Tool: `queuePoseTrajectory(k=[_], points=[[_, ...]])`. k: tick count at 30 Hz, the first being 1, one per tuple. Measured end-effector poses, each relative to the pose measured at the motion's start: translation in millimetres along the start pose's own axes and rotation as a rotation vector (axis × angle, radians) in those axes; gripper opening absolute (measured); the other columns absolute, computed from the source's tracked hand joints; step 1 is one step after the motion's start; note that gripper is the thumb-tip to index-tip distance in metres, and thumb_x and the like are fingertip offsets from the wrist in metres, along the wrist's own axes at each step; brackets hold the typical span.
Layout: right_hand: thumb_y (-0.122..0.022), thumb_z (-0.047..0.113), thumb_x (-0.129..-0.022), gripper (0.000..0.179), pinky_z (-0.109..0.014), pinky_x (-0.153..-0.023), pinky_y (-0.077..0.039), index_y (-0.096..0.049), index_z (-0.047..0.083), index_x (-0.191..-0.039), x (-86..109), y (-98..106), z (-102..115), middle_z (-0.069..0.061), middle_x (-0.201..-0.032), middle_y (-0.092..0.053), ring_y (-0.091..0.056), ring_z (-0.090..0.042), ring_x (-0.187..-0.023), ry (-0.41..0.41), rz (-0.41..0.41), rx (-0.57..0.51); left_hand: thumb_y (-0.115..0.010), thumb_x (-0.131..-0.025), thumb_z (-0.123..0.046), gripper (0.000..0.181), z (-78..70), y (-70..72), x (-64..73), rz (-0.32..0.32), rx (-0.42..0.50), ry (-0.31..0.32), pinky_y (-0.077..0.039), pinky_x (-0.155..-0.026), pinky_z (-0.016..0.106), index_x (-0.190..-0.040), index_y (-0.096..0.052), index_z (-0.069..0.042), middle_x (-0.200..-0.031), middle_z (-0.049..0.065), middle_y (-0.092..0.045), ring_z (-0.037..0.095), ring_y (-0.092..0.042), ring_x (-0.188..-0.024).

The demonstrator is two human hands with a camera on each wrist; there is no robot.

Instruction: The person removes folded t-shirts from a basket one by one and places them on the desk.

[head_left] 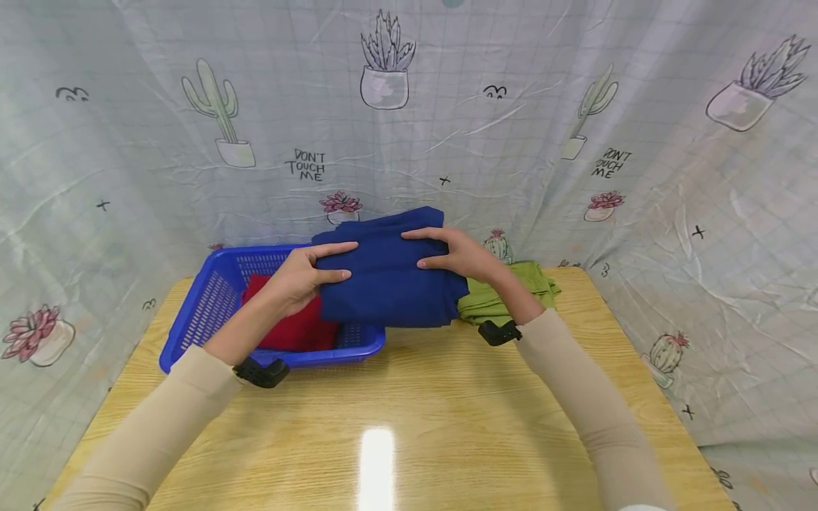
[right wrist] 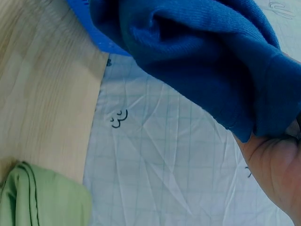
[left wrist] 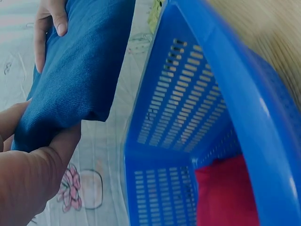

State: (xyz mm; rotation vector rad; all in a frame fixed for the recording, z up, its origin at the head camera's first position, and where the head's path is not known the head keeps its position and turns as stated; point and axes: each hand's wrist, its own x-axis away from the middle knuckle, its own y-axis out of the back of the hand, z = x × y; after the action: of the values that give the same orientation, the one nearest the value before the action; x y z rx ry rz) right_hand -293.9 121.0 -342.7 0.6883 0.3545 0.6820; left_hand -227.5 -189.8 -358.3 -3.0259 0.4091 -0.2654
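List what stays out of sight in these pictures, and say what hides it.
- Head view: the basket's far right corner, behind the blue cloth.
- Head view: part of the red cloth, behind the left hand and blue cloth.
- Right wrist view: most of the right hand's fingers, behind the blue cloth or past the right edge.
- Right wrist view: the rest of the green cloth, cut off by the bottom edge.

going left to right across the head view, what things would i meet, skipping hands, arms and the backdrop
Blue perforated plastic basket → red folded cloth lying inside it → dark blue folded cloth → yellow-green folded cloth.
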Motion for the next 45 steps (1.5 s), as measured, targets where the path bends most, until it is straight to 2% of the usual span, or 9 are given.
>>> queuePoseTrajectory(k=[7,12,14,17,19,20,24,31,45], points=[[-0.069,0.019,-0.098,0.054,-0.048,-0.107,-0.045,-0.054,0.022,-0.15,13.7,7,-7,-0.01,-0.149,-0.052,-0.053,-0.029,-0.133,0.008,0.018,0.018,-0.069,-0.094,0.004,0.057,5.9,-14.0,1.0,0.025,-0.011,-0.027,-0.061,-0.081,0.038,-0.147,-0.057,-0.013,-0.151,0.014,-0.047,0.02,-0.074,-0.097],[-0.069,0.019,-0.099,0.053,-0.049,-0.108,-0.045,-0.054,0.022,-0.15,25.6,12,-10,-0.01,-0.151,-0.051,-0.052,-0.03,-0.134,0.011,0.014,0.032,-0.07,-0.094,0.002,0.055,8.8,-26.3,-0.3,0.026,-0.076,-0.051,-0.058,-0.072,0.025,-0.145,-0.059,-0.015,-0.159,0.004,-0.038,0.014,-0.071,-0.085],[-0.069,0.018,-0.098,0.053,-0.049,-0.107,-0.045,-0.054,0.022,-0.15,30.9,14,-11,-0.01,-0.151,-0.05,-0.052,-0.03,-0.134,0.005,0.012,0.033,-0.072,-0.093,0.0,0.055,10.0,-31.4,-0.5,0.019,-0.114,-0.059,-0.05,-0.063,0.02,-0.144,-0.061,-0.016,-0.16,0.002,-0.036,0.011,-0.063,-0.071],[-0.069,0.018,-0.099,0.053,-0.05,-0.108,-0.045,-0.054,0.021,-0.15,39.2,17,-15,-0.011,-0.151,-0.05,-0.052,-0.031,-0.134,-0.003,0.008,0.037,-0.072,-0.093,0.0,0.055,11.8,-39.8,-1.8,0.027,-0.12,-0.058,-0.05,-0.062,0.02,-0.143,-0.061,-0.017,-0.161,0.002,-0.036,0.01,-0.062,-0.069],[-0.069,0.019,-0.098,0.053,-0.051,-0.108,-0.044,-0.054,0.021,-0.15,45.5,19,-17,-0.011,-0.151,-0.05,-0.051,-0.031,-0.135,-0.009,0.002,0.05,-0.073,-0.092,-0.001,0.054,13.1,-45.2,-2.1,0.028,-0.123,-0.059,-0.044,-0.055,0.019,-0.143,-0.062,-0.018,-0.161,0.002,-0.035,0.008,-0.049,-0.056],[-0.069,0.02,-0.098,0.053,-0.051,-0.108,-0.044,-0.055,0.021,-0.149,48.5,20,-17,-0.01,-0.152,-0.05,-0.05,-0.031,-0.135,-0.012,-0.003,0.06,-0.073,-0.092,0.0,0.054,13.7,-48.5,-2.8,0.034,-0.113,-0.062,-0.048,-0.058,0.018,-0.143,-0.062,-0.018,-0.161,0.002,-0.035,0.005,-0.055,-0.063],[-0.069,0.02,-0.098,0.053,-0.053,-0.108,-0.043,-0.055,0.021,-0.149,60.5,26,-21,-0.011,-0.153,-0.048,-0.049,-0.032,-0.136,-0.001,-0.022,0.078,-0.073,-0.092,0.0,0.054,16.4,-60.0,-4.8,0.034,-0.115,-0.088,-0.036,-0.05,0.02,-0.141,-0.064,-0.019,-0.162,0.001,-0.034,0.006,-0.031,-0.049],[-0.069,0.018,-0.098,0.053,-0.056,-0.108,-0.041,-0.055,0.021,-0.149,82.6,35,-34,-0.013,-0.15,-0.05,-0.049,-0.034,-0.136,0.001,-0.04,0.105,-0.074,-0.092,-0.003,0.051,26.2,-81.6,-11.5,0.045,-0.166,-0.146,-0.03,-0.048,0.024,-0.138,-0.067,-0.024,-0.157,0.0,-0.042,0.012,-0.023,-0.043],[-0.07,0.018,-0.097,0.053,-0.052,-0.098,-0.049,-0.056,0.02,-0.148,141.6,46,-57,-0.014,-0.145,-0.055,-0.058,-0.033,-0.126,-0.024,-0.028,0.206,-0.076,-0.092,-0.012,0.048,71.1,-130.4,-17.7,0.09,-0.278,-0.253,-0.027,-0.043,0.027,-0.134,-0.068,-0.034,-0.145,-0.002,-0.056,0.013,-0.022,-0.044]])
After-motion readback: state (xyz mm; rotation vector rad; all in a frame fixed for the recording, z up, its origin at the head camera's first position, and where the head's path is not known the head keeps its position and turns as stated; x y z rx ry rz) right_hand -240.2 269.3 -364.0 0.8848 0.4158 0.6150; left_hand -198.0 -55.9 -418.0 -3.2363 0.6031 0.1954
